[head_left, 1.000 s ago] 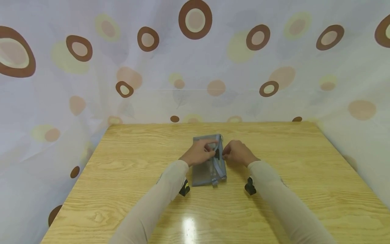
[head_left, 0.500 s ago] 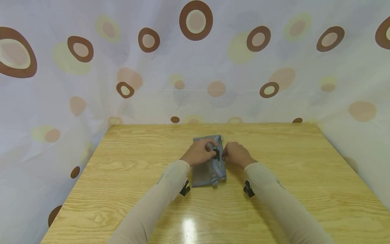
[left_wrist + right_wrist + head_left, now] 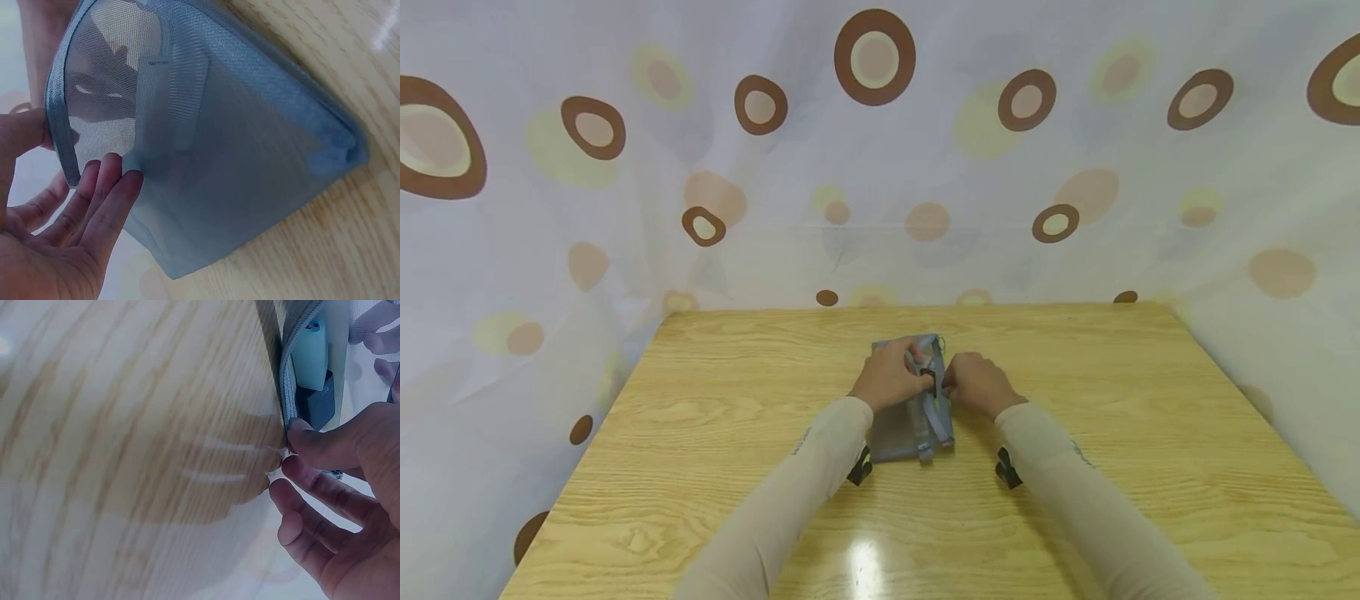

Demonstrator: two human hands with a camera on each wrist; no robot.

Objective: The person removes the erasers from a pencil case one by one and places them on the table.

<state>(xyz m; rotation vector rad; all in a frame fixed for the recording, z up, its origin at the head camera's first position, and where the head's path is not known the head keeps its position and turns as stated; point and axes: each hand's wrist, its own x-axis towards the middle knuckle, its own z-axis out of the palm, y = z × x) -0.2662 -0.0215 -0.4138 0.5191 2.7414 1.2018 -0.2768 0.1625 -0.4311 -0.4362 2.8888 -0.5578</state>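
"Toward the far side of the desk, near its middle, what's lying there?"

"A grey-blue mesh pouch, flat on the wood, with a short strap at its near edge. Its mouth gapes on the person's right."

"Anything in it?"

"Just inside the zip edge the right wrist view shows a mint-coloured item and, touching it, a dark boxy one. I can't tell what either is. From the left wrist, a pale ribbed shape shows through the mesh."

"And the hands?"

"The left hand reaches over the pouch; its grip pinches one side of the mouth, thumb on one face and fingertips on the other. The right hand is at the opposite side, its grip pinching the zip edge between thumb and forefinger, the other fingers bent below."

"Further out?"

"Pale long sleeves on both arms, with a small black device under the left wrist and another under the right. A bright reflection glares on the near wood. Behind the desk and along both sides hangs a whitish sheet printed with brown rings and peach and yellow dots."
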